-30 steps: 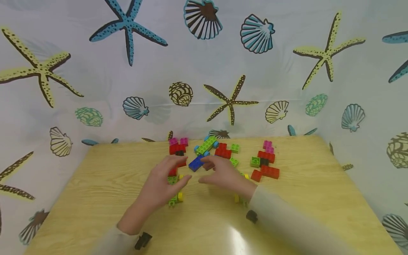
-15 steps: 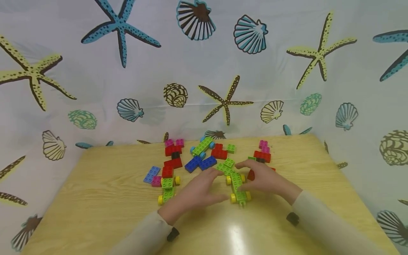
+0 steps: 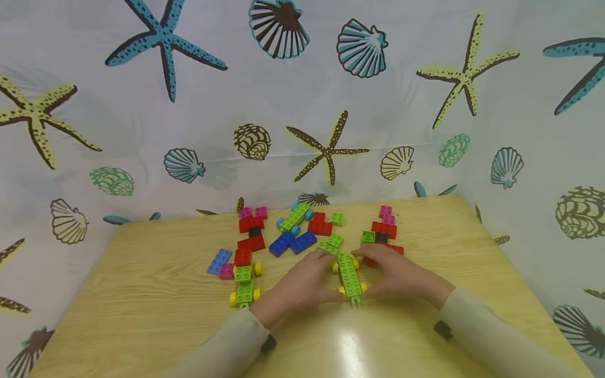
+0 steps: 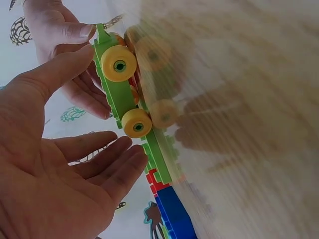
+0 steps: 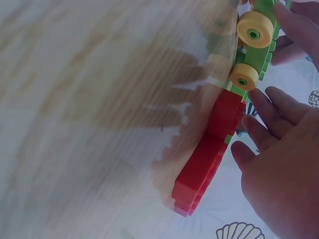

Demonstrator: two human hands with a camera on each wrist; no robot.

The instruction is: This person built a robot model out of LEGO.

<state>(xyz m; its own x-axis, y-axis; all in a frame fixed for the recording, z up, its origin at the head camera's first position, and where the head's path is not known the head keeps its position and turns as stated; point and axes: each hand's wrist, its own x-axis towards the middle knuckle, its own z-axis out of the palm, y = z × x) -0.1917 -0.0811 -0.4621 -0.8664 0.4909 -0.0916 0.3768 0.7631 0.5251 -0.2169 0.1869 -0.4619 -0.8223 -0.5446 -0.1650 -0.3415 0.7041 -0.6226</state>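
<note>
A green toy car base (image 3: 348, 277) with yellow wheels stands on the table between both hands in the head view. On its left is my left hand (image 3: 304, 281), with loosely bent fingers; in the left wrist view its thumb (image 4: 70, 67) reaches the car base's near end, and whether it touches is unclear. My right hand (image 3: 399, 274) lies along the other side, fingers relaxed beside the wheels. In the right wrist view a yellow wheel (image 5: 254, 30) shows close to its fingers. Neither hand is seen gripping the car base.
Beyond the car base are green bricks (image 3: 335, 241), two blue bricks (image 3: 303, 242) and a green car base with blue wheels (image 3: 295, 217). Left stands a yellow-wheeled car (image 3: 244, 291) with a red brick, beside a light blue brick (image 3: 219, 261). Red bricks (image 3: 384, 229) are at right.
Both hands have moved right and down from over the middle bricks to either side of the yellow-wheeled car base. The head view has shifted slightly.
</note>
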